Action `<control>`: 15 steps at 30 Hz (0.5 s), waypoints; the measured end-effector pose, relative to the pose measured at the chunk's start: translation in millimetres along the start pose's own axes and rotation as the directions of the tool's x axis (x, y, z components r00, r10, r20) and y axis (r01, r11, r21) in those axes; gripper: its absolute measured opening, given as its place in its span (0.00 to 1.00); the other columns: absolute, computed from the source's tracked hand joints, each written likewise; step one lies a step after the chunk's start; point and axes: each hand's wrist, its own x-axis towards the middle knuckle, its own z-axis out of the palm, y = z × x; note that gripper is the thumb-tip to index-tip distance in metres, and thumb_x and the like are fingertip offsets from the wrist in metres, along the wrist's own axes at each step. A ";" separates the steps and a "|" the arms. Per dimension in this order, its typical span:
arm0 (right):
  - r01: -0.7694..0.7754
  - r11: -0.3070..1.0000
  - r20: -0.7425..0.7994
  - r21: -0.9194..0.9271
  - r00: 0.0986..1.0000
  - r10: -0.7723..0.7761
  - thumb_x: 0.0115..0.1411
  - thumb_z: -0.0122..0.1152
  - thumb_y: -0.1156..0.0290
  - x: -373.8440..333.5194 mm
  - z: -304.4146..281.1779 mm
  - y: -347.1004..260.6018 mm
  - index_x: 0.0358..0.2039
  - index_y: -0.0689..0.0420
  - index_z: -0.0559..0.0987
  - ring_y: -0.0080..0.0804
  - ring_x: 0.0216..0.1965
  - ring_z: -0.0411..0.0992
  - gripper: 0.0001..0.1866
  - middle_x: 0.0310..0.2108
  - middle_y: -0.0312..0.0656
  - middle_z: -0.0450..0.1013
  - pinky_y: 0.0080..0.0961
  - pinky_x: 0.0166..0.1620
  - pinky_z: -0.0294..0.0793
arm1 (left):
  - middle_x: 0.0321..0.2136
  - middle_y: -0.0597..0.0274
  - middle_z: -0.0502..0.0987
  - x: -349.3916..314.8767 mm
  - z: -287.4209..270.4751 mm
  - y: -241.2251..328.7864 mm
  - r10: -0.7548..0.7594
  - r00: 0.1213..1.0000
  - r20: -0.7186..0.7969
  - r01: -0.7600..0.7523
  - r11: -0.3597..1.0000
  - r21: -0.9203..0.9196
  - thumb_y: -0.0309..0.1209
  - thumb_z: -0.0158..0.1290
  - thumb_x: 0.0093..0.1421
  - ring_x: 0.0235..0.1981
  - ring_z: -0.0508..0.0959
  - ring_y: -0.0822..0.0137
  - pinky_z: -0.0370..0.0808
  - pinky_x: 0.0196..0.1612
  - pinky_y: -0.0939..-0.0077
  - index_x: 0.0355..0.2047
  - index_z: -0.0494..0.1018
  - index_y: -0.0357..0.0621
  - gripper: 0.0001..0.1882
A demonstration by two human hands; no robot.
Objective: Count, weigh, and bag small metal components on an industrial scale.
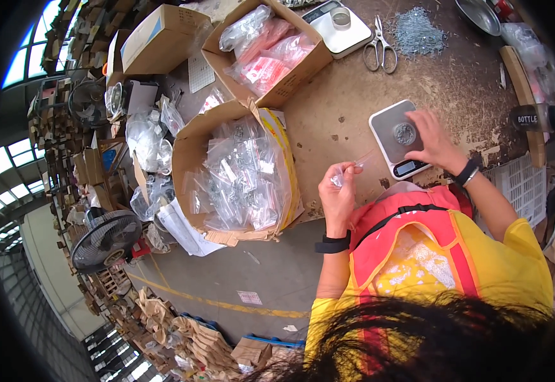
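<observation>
My left hand [339, 191] is closed in a pinch on a clear plastic bag [368, 159], whose edge sticks out toward the scale. My right hand [434, 141] reaches over a white digital scale [384, 132] with thumb and fingers spread apart. Between them, on the scale's grey plate, stands a small round cup [405, 134] with shiny metal pieces in it. Whether my fingers touch the cup, I cannot tell. Left of my hands, an open cardboard box [185, 149] holds many small clear bags with metal parts inside.
A second carton [315, 62] with clear and red-printed bags stands behind. Farther back are another white scale [347, 41], scissors [380, 48] and a pile of metal pins [419, 32]. A metal bowl [480, 16] sits far right. A black fan [106, 239] stands left.
</observation>
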 end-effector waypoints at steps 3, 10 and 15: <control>-0.082 0.996 0.028 0.042 0.996 0.080 0.41 0.80 0.67 -5.4 23.2 4.2 0.56 0.58 0.69 0.51 0.55 0.65 0.41 0.51 0.49 0.67 0.43 0.61 0.66 | 0.34 0.58 0.85 2.5 24.3 5.6 0.001 1.000 0.016 -0.001 1.000 -0.021 0.27 0.53 0.70 0.18 0.68 0.83 0.64 0.21 0.86 0.42 0.77 0.35 0.08; -0.179 0.966 -0.125 0.185 0.971 0.204 0.50 0.71 0.73 5.7 -1.6 45.0 0.53 0.61 0.70 0.55 0.56 0.68 0.30 0.51 0.52 0.69 0.42 0.60 0.69 | 0.35 0.57 0.84 36.6 80.1 -28.7 -0.023 0.987 0.162 0.022 1.000 0.011 0.27 0.53 0.70 0.19 0.69 0.82 0.66 0.22 0.85 0.42 0.77 0.36 0.08; -0.303 0.943 -0.175 0.138 0.930 0.324 0.51 0.69 0.74 17.1 -27.0 121.1 0.55 0.61 0.69 0.54 0.56 0.69 0.30 0.52 0.53 0.70 0.40 0.59 0.70 | 0.37 0.51 0.83 40.4 94.0 -30.2 0.174 0.974 0.147 -0.216 0.912 0.349 0.27 0.56 0.65 0.36 0.82 0.60 0.77 0.42 0.67 0.45 0.78 0.37 0.10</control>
